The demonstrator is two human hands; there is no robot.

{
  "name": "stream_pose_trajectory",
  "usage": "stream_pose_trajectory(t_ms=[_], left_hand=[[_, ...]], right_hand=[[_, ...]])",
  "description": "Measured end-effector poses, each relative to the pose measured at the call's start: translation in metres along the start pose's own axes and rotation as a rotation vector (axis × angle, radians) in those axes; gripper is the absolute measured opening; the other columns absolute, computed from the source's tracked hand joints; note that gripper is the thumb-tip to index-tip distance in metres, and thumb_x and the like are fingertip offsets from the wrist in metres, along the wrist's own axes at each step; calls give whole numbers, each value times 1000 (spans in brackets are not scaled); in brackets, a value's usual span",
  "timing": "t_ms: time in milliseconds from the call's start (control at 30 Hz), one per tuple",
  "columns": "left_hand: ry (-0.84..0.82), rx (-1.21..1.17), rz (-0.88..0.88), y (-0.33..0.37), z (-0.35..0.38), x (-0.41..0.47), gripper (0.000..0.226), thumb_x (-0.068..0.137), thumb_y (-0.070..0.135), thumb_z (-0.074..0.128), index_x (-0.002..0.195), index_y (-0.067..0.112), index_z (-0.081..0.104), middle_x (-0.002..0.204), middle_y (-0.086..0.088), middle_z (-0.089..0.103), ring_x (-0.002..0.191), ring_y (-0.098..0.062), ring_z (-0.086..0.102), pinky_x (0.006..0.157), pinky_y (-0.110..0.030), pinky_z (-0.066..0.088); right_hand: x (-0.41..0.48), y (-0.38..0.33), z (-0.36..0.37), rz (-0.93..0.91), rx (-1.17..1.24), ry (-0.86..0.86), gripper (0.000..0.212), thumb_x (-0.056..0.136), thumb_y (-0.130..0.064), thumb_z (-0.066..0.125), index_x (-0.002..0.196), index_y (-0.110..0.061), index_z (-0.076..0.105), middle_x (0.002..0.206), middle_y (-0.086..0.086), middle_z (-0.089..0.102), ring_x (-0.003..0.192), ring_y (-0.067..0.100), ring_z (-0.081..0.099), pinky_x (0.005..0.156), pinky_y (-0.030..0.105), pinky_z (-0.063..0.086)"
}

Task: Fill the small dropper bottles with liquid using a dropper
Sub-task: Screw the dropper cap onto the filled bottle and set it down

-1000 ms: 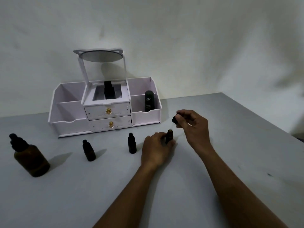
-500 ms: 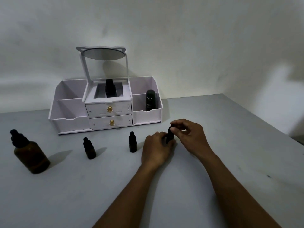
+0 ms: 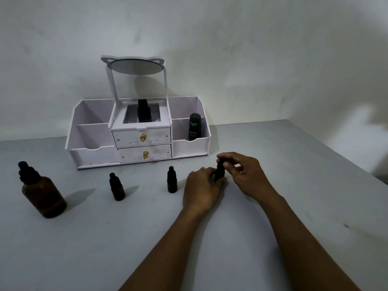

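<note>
Dropper bottle (image 3: 219, 171) held at grey table (image 3: 294, 185); white wall (image 3: 252, 59) behind.

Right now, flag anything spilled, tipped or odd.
Nothing stands out: the amber bottle, left small bottle and middle small bottle stand upright, the table shows no spill, left hand and right hand hold the third bottle.

three small black dropper bottles (image 3: 117, 189) (image 3: 172, 181) (image 3: 219, 172), one large amber dropper bottle (image 3: 44, 194), one white organiser (image 3: 94, 152), two drawers (image 3: 130, 138) (image 3: 134, 155), one round mirror (image 3: 136, 67), one kahf tube (image 3: 195, 127), two hands (image 3: 201, 190) (image 3: 245, 175)
</note>
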State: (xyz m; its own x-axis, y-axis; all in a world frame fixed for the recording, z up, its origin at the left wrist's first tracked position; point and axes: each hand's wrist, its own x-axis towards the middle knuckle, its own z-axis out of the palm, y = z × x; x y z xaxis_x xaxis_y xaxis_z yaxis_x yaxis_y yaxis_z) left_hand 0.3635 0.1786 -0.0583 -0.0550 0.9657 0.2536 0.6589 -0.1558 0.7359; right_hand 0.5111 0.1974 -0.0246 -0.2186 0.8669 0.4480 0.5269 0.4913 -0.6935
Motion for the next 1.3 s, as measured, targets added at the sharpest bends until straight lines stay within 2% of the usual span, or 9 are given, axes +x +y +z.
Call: stream_pose_trajectory(t_ms=[200, 433, 567, 667, 767, 867, 1033, 1167, 1300], left_hand=[[3, -1, 21, -1, -1, 0, 39, 85, 54, 57, 115, 31, 67, 110, 7, 68, 101, -17, 60, 85, -37, 51], [14, -8, 39, -1, -2, -1, 40, 83, 57, 54, 111, 31, 68, 103, 7, 69, 95, -17, 60, 80, -38, 52], [23, 7, 47, -1, -2, -1, 39, 83, 59, 51, 104, 30, 68, 94, 6, 68, 87, -17, 60, 73, -39, 52], [27, 16, 48, -1, -2, -1, 40, 85, 59, 49, 102, 28, 68, 92, 5, 68, 85, -17, 60, 73, -41, 52], [30, 4, 44, 0, -1, -2, 37, 86, 58, 51, 101, 28, 68, 94, 5, 69, 86, -16, 62, 75, -40, 53], [27, 4, 43, 1, -1, -2, 37, 85, 56, 55, 107, 30, 68, 100, 6, 70, 90, -16, 62, 79, -36, 53], [32, 14, 27, 2, -2, -2, 35, 85, 57, 53, 96, 27, 68, 89, 6, 69, 82, -15, 61, 72, -38, 53], [30, -6, 36, 2, -2, -3, 31, 87, 51, 56, 103, 28, 70, 97, 5, 71, 89, -15, 62, 77, -35, 53], [36, 11, 46, 1, -2, -2, 34, 87, 54, 55, 104, 28, 69, 97, 5, 70, 89, -16, 62, 75, -35, 53]], right_hand=[[-1, 3, 0, 23, 67, 63, 25, 93, -6, 66, 109, -24, 73, 100, -12, 73, 94, -2, 67, 71, 9, 50], [-4, 4, -2, 62, 81, 12, 38, 87, -1, 70, 118, -24, 71, 103, -14, 72, 92, -4, 67, 74, 10, 52], [-4, 2, 2, 92, 100, 35, 38, 82, -7, 78, 116, -23, 72, 101, -9, 73, 88, -7, 66, 72, 9, 51], [-4, 2, 2, 115, 121, 71, 47, 75, -15, 86, 119, -23, 71, 99, -4, 73, 88, 1, 68, 71, 13, 51], [-6, 0, 1, 123, 128, 55, 58, 77, -21, 85, 131, -28, 63, 108, -8, 70, 99, 5, 66, 80, 22, 55], [-5, -3, 3, 74, 139, 49, 57, 84, -10, 77, 136, -27, 58, 112, -7, 72, 106, 9, 66, 91, 31, 57], [-4, -3, 6, 107, 130, 110, 58, 73, -22, 88, 126, -30, 65, 94, -13, 67, 90, 3, 63, 78, 15, 50], [-4, 0, 3, 52, 107, 61, 52, 81, -15, 80, 129, -29, 64, 109, -13, 71, 101, 3, 65, 86, 24, 55], [-3, -1, 6, 98, 108, 108, 53, 76, -20, 86, 124, -30, 67, 95, -14, 69, 88, 2, 64, 79, 18, 51]])
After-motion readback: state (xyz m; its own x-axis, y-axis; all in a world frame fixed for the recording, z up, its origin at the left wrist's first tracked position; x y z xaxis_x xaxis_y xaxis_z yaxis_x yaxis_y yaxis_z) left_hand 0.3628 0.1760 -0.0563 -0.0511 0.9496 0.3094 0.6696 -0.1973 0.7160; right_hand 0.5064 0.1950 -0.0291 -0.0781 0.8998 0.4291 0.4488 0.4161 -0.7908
